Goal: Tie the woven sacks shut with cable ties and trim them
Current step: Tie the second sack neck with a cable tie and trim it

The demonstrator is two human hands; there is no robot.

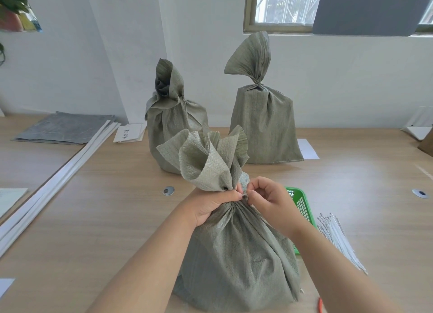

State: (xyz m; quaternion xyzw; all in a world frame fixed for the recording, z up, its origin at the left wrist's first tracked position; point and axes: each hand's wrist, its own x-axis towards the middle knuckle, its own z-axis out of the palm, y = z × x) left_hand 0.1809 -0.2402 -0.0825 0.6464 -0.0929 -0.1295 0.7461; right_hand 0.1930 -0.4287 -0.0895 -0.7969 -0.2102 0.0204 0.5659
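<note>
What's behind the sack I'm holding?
Two more sacks stand farther back, and a green basket peeks out on the right. The sack and right hand cover most of the basket.

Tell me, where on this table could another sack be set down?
Bare wood lies left of the near sack, up to the white strips, around the metal grommet; also far right, past the cable ties. Crowded: between sack and ties, the green basket.

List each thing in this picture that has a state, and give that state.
Near sack, upright, neck gathered.
Left hand, grips the near sack's neck.
Right hand, pinches at the same neck.
Back left sack, upright, neck bunched.
Back right sack, upright, neck cinched tight.
Cable ties, lying in a loose bundle.
</note>
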